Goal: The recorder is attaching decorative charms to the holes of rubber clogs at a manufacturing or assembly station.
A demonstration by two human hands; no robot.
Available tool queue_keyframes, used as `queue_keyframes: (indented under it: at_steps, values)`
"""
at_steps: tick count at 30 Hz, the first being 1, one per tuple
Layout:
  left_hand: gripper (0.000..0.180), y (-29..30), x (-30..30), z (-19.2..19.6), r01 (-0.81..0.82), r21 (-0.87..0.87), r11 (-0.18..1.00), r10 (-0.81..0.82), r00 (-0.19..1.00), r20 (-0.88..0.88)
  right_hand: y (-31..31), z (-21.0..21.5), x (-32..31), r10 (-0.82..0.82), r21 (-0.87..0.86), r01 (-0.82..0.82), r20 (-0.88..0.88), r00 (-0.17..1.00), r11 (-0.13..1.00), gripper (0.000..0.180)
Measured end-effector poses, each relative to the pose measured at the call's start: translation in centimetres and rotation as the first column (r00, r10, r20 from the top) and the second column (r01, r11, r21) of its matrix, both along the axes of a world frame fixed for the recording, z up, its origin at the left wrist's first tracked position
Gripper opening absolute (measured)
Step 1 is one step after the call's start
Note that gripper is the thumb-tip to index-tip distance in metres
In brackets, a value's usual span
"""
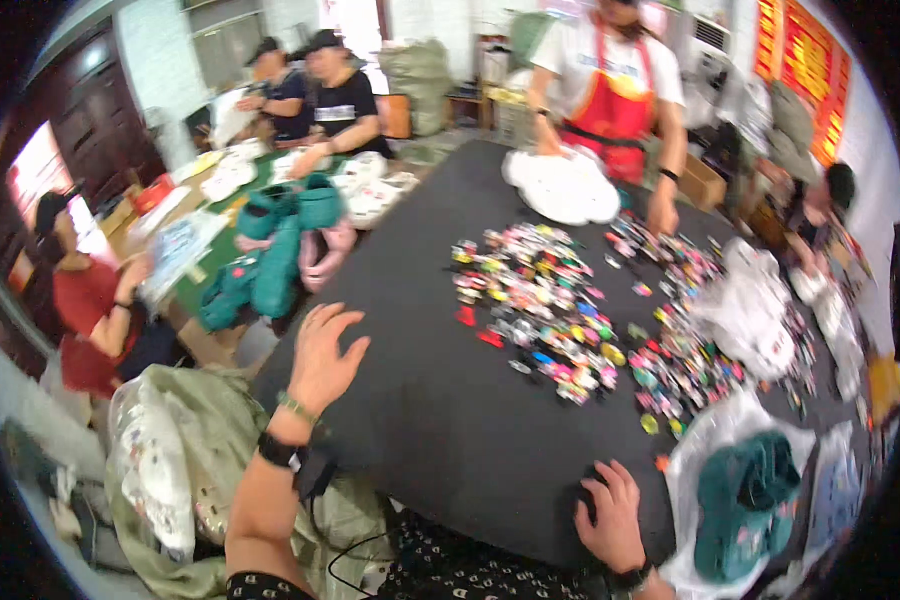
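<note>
- We find the left hand (322,368) empty, fingers spread, at the left side of the black table (420,400).
- The right hand (615,515) is half-curled, thumb apart, at the near edge; we see nothing held.
- Right of it, green shoes (738,505) lie on a white bag (686,468); we judge them light, soft, best gripped by the rim.
- Beyond, we note heaped charms (535,270): probably light, hard, easily scattered; pinch singly.

Your hands (326,362), two; your black table (410,410), one; red apron (610,105), one; small colourful charms (530,270), too many to count.
</note>
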State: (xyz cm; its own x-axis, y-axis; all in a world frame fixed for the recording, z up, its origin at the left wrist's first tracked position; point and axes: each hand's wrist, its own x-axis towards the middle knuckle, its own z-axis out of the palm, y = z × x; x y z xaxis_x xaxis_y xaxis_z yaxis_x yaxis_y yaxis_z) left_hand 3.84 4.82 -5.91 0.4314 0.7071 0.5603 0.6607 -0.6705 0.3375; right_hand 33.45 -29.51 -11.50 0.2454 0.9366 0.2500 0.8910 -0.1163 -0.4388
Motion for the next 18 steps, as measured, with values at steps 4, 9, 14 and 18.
queue_keyframes:
  at_steps: [4,9,14,18]
  values:
    - [0.035,-8.1,1.8,-1.6,0.040,-0.175,0.984,-0.050,0.997,-0.056,1.0,-1.0,0.9,0.066,0.052,-0.066,-0.007,0.998,0.996,0.036]
    - [0.035,-14.4,5.3,-4.2,0.148,-0.258,0.955,-0.158,0.987,-0.021,0.2,-1.3,1.3,0.047,0.119,-0.044,-0.017,0.999,0.992,0.034]
    - [0.034,-16.1,7.6,-6.4,0.201,-0.160,0.966,-0.216,0.973,-0.079,-3.2,1.7,4.0,0.205,0.095,-0.187,-0.243,0.948,0.978,0.032]
    - [0.033,-16.6,7.2,-7.0,0.210,-0.150,0.966,-0.229,0.965,-0.125,-6.8,8.5,7.3,0.010,0.235,-0.007,-0.014,1.000,0.972,0.028]
